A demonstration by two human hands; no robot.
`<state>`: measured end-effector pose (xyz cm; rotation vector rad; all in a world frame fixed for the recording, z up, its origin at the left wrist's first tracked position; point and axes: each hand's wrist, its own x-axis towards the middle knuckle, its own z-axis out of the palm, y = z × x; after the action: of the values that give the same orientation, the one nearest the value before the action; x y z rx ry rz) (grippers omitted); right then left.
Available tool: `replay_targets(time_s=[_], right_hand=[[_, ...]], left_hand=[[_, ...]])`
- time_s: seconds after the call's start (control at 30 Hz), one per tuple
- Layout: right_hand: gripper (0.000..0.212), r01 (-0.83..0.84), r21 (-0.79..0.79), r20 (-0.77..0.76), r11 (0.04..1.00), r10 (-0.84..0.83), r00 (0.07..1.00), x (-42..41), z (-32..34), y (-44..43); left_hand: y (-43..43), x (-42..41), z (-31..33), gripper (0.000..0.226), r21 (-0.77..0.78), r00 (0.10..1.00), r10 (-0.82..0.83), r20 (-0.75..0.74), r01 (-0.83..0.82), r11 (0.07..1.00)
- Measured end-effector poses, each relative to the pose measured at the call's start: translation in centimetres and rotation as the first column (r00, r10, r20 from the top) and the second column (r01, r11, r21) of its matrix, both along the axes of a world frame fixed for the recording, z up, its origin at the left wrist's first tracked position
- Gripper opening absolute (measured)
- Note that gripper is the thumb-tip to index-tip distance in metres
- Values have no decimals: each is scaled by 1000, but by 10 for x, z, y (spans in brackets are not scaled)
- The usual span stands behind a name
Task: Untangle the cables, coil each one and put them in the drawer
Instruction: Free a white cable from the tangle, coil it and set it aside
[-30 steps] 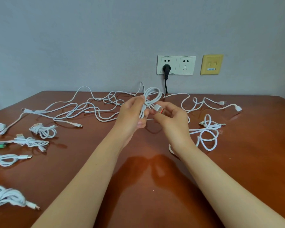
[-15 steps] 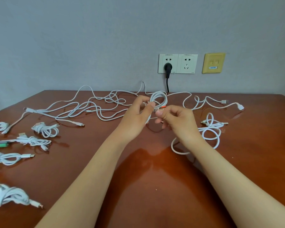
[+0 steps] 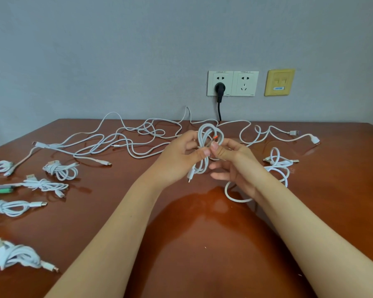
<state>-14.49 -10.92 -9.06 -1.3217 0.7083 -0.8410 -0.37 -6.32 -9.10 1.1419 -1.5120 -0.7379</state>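
coiling step: left hand [image 3: 177,160] grips the looped white cable [image 3: 209,134] raised between the hands, right hand [image 3: 235,164] pinching its end beside the left thumb; next, probably wrap and tuck that end.

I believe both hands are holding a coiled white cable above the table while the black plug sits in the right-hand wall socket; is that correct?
Not quite: the head view shows the black plug in the left-hand wall socket, and the right-hand socket is free. The rest holds: the left hand and right hand hold the coiled white cable above the table.
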Motion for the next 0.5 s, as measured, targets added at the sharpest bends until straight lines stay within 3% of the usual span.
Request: replay_targets(time_s=[0.23,0.37,0.5], right_hand=[[17,-105,51,97,993,100,990,3,-2,-1],[5,63,49,93,997,-68,993,5,-2,0],[12,183,-27,145,983,-177,973,9,-3,3]], left_hand=[[-1,1,-2,23,99,967,17,-254,9,995],[-1,-2,-3,25,110,953,27,-302,7,994],[-1,1,-1,23,114,943,29,-330,9,993]])
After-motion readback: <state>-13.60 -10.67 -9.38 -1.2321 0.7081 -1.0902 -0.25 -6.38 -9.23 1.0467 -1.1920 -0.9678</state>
